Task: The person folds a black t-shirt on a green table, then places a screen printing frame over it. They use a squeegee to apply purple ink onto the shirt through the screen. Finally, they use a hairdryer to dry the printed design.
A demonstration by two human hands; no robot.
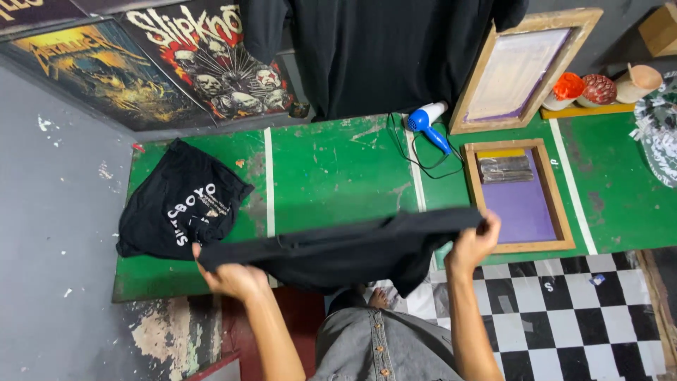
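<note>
head view: looking down past grey trousers at a print bench, listed largest to smallest; places are given against the table.
table: long green-painted wooden table [331, 169] with pale tape lines across its top and worn patches.
hanging cloth: a black garment [381, 53] hangs at the far edge of the table, above its middle.
held shirt: plain black fabric shirt [338, 250], stretched flat between both hands over the near edge of the table, its lower hem drooping past that edge.
printed shirt: crumpled black shirt with white lettering [180, 201] lies on the table's left end, just beside the held shirt's left corner.
leaning frame: a wooden screen frame with pale mesh [518, 70] stands tilted at the far right of the table.
flat frame: a wooden screen frame with purple mesh [520, 197] lies flat on the table's right part, a grey squeegee resting in it.
hair dryer: blue and white hair dryer [427, 123] lies on the table between the black garment and the frames, its black cord looped beside it.
left hand: left hand [233, 276] at the near left edge, fingers closed, pinching the shirt's left corner.
right hand: right hand [474, 243] at the near edge by the flat frame, fingers closed on the shirt's right corner.
</note>
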